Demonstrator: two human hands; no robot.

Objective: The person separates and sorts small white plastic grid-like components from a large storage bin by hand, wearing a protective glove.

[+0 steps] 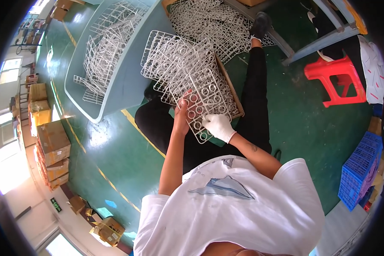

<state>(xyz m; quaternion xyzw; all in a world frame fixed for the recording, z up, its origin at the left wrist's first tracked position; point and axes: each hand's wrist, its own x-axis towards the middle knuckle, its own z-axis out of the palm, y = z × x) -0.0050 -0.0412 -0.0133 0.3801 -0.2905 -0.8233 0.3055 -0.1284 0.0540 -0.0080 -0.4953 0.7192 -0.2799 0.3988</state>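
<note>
Grid [205, 101] of pale rings slants over the lap between two hands, its far end lying above the box [231, 83] set between the person's legs [257, 81]. The bare left hand [181, 116] has its grip closed on the left edge, thumb on top. The right hand [219, 127], in a white glove, has its fingers curled in a closed grip on the lower right edge. Similar grids [166, 55] lie jumbled in and over the box. To its left stands a grey-blue bin [134, 64] holding more, and a further heap [209, 25] spreads beyond, beside the person's shoe [260, 25]. Well off to the right are a red stool [328, 70] and a blue crate [358, 168].
</note>
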